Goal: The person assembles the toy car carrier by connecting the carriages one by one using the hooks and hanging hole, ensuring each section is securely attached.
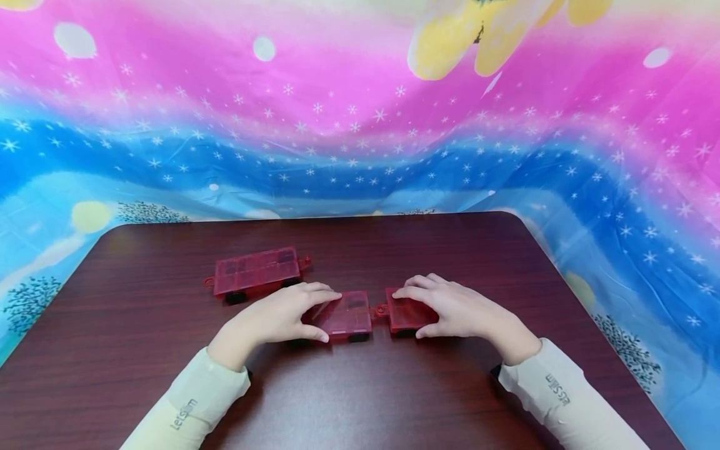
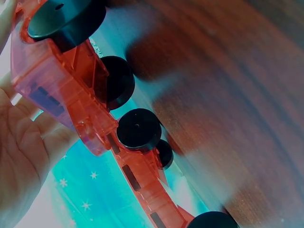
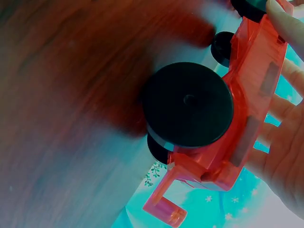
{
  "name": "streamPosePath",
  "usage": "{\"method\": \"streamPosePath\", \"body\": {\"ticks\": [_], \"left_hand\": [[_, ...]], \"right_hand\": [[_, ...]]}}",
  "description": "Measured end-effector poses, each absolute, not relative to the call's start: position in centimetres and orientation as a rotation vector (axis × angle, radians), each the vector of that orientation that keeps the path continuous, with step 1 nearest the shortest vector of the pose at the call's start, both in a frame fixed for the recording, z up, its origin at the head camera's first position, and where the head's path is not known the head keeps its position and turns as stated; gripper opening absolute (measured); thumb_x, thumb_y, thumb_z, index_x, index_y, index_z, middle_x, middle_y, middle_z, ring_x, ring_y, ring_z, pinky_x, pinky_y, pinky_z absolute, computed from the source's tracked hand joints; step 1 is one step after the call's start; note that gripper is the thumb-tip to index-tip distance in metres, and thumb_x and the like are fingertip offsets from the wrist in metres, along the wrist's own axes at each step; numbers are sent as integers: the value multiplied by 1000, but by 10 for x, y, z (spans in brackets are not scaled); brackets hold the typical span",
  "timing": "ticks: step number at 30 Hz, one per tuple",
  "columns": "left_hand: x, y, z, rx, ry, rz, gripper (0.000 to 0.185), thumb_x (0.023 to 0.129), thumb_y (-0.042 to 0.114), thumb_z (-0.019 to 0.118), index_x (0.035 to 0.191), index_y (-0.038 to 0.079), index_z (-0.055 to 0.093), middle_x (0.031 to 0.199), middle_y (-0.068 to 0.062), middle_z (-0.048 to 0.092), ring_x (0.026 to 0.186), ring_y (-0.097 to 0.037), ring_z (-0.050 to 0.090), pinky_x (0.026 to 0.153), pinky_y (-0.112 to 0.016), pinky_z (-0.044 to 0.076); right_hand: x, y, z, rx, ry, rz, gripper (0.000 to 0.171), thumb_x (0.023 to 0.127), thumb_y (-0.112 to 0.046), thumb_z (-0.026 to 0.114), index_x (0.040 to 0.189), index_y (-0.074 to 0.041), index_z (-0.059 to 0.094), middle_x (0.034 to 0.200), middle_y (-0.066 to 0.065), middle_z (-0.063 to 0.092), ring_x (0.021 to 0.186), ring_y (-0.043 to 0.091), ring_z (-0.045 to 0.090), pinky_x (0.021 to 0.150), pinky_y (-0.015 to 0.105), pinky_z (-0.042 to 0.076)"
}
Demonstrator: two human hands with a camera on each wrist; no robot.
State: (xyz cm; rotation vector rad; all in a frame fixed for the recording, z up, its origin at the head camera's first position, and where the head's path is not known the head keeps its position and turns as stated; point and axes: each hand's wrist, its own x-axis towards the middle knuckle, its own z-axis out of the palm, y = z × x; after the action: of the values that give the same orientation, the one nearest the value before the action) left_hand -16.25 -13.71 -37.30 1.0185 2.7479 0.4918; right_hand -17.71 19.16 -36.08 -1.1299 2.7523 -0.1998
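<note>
Three translucent red toy wagon bases with black wheels stand on the dark wooden table (image 1: 360, 387). My left hand (image 1: 292, 315) grips the middle wagon (image 1: 345, 315) from its left end, thumb at the near side, fingers across the top. My right hand (image 1: 450, 309) grips the right wagon (image 1: 405, 312) the same way from its right end. The two wagons meet end to end at a small hook coupling (image 1: 378, 309). In the left wrist view the held wagon (image 2: 61, 85) shows its black wheels (image 2: 138, 129) close up. The right wrist view has the right wagon (image 3: 247, 109) and a big wheel (image 3: 189, 103).
A third red wagon (image 1: 255, 273) sits alone behind my left hand, towards the table's back left. A pink, blue and starry cloth (image 1: 360, 125) hangs behind and around the table. Bare table lies in front of my arms and to both sides.
</note>
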Motion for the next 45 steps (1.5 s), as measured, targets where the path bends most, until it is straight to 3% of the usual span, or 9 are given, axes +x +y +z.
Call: {"method": "streamPosePath", "body": {"ticks": [24, 38, 45], "left_hand": [[-161, -130, -373, 1015, 2729, 491, 72, 76, 52, 68, 138, 23, 45, 138, -2, 46, 126, -21, 45, 101, -41, 41], [-156, -136, -367, 1007, 2768, 474, 71, 78, 54, 66, 139, 26, 43, 142, 0, 42, 129, -19, 40, 102, -39, 41], [-152, -151, -359, 990, 2791, 507, 70, 79, 53, 65, 139, 25, 44, 142, -1, 42, 130, -22, 40, 102, -41, 40]], "right_hand": [[-175, 202, -362, -1053, 2731, -256, 71, 73, -42, 76, 136, -38, 41, 136, -9, 41, 120, 13, 40, 92, 39, 47], [-179, 194, -353, -1117, 2742, -370, 70, 74, -43, 75, 136, -33, 44, 136, -9, 43, 122, 13, 40, 91, 37, 49], [-186, 181, -349, -1145, 2729, -390, 69, 76, -44, 72, 137, -32, 42, 138, -7, 41, 125, 14, 38, 97, 37, 45]]}}
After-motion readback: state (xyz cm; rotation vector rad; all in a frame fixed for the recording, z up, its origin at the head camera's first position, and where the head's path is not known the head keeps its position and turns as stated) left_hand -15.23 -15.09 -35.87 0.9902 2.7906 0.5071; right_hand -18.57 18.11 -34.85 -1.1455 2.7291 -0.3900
